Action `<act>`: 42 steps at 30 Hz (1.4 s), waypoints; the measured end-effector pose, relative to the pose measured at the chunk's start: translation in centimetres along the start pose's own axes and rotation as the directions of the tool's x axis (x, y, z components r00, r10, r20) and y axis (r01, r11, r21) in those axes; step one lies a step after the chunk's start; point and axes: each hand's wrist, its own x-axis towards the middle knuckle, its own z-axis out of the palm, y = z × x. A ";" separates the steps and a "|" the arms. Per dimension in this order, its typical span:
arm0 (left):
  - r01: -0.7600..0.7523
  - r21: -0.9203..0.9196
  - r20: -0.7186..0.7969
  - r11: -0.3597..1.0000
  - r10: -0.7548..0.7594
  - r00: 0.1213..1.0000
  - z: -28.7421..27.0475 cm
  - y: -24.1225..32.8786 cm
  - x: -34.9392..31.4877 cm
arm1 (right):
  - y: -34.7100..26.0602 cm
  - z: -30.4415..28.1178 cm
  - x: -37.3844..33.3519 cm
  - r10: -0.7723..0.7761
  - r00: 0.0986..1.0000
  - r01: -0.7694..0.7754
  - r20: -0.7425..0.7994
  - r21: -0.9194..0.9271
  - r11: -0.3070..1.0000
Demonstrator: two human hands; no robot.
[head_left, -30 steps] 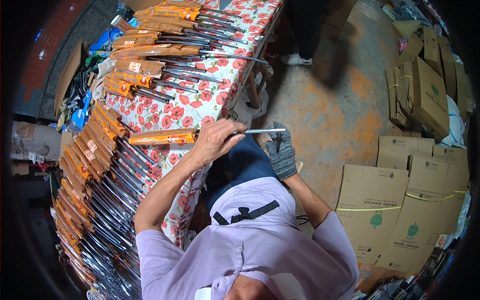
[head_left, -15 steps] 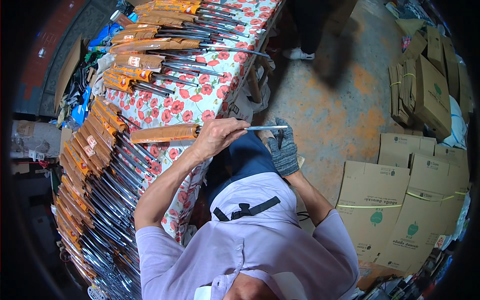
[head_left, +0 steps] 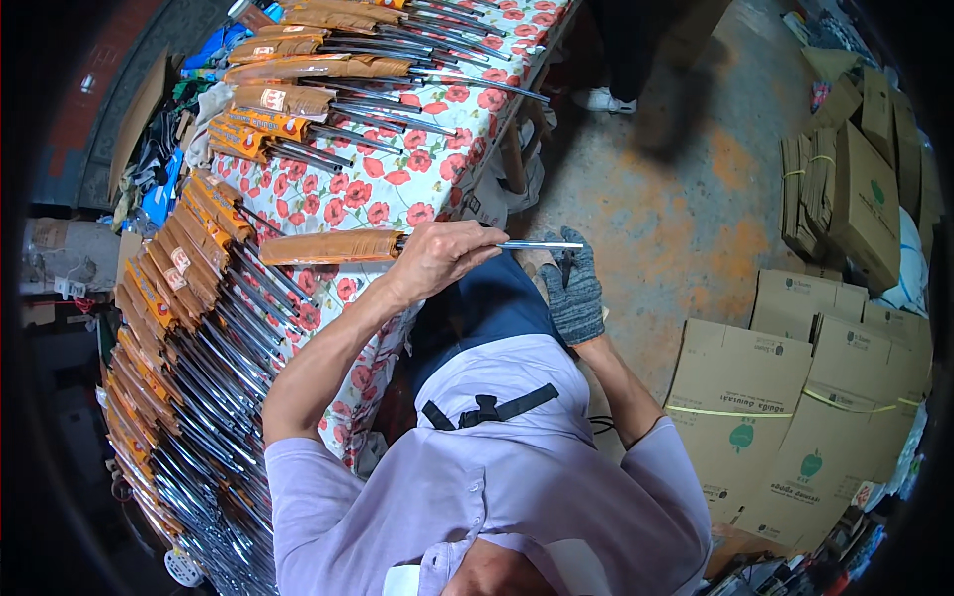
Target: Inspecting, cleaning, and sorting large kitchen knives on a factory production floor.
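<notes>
My bare left hand [head_left: 444, 260] is closed around the shaft of a long tool whose flat, slightly curved head is wrapped in brown film [head_left: 333, 247]. I cannot tell the tool's kind. Its thin bright metal shaft [head_left: 532, 244] points right, lying nearly level above my lap. At the shaft's tip is my right hand [head_left: 576, 298], in a grey knitted glove, with its fingers bent around a small dark piece [head_left: 566, 264]. What that piece is, I cannot make out. The wrapped head lies over the edge of the flowered tablecloth [head_left: 373, 199].
Similar wrapped tools [head_left: 328, 70] lie in bundles on the table, and a large stack [head_left: 199, 328] of them fans out at my left. Flattened cardboard boxes [head_left: 745, 397] stand at the right, with more cartons [head_left: 860, 199] behind. A person's shoe [head_left: 604, 100] shows beyond the table.
My left hand and the tool have shifted slightly right and up in the picture. The gloved hand is still at the shaft's tip.
</notes>
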 end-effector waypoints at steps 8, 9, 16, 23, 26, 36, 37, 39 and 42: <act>-0.053 -0.026 -0.038 0.998 0.052 0.998 0.3 -0.4 0.0 | 2.4 1.5 0.0 -0.046 0.994 0.061 -0.096 0.151 0.987; -0.052 -0.026 -0.039 0.998 0.051 0.998 0.3 -0.4 -0.1 | 2.6 1.7 0.0 -0.047 0.994 0.061 -0.095 0.151 0.987; -0.075 -0.006 -0.047 0.997 0.075 0.996 0.2 -0.4 -0.1 | 1.5 1.8 0.2 -0.035 0.988 0.056 -0.152 0.136 0.989; -0.069 -0.008 -0.058 0.998 0.069 0.996 0.3 -0.6 -0.2 | 0.1 0.9 0.4 -0.036 0.993 0.034 -0.115 -0.021 0.999; -0.070 -0.005 -0.056 0.998 0.069 0.996 0.3 -0.6 -0.3 | 0.6 1.0 0.4 -0.026 0.994 0.020 -0.108 -0.051 0.998; -0.011 0.195 0.133 0.981 -0.015 0.991 -0.9 -0.3 -0.6 | 1.7 1.1 -0.5 -0.033 0.981 0.019 -0.192 -0.075 0.997; -0.056 0.221 0.128 0.974 0.028 0.991 -1.4 0.3 -0.6 | 1.7 0.5 -0.5 0.019 0.981 -0.028 -0.194 -0.044 0.999; -0.062 0.279 0.132 0.958 0.026 0.991 -2.2 1.8 -0.8 | 2.1 0.0 -0.4 -0.320 0.932 0.264 -0.173 -0.285 0.922; -0.169 0.316 0.181 0.934 0.115 0.977 -4.6 3.0 -1.7 | 3.7 0.5 -0.5 -0.329 0.941 0.296 -0.080 -0.276 0.914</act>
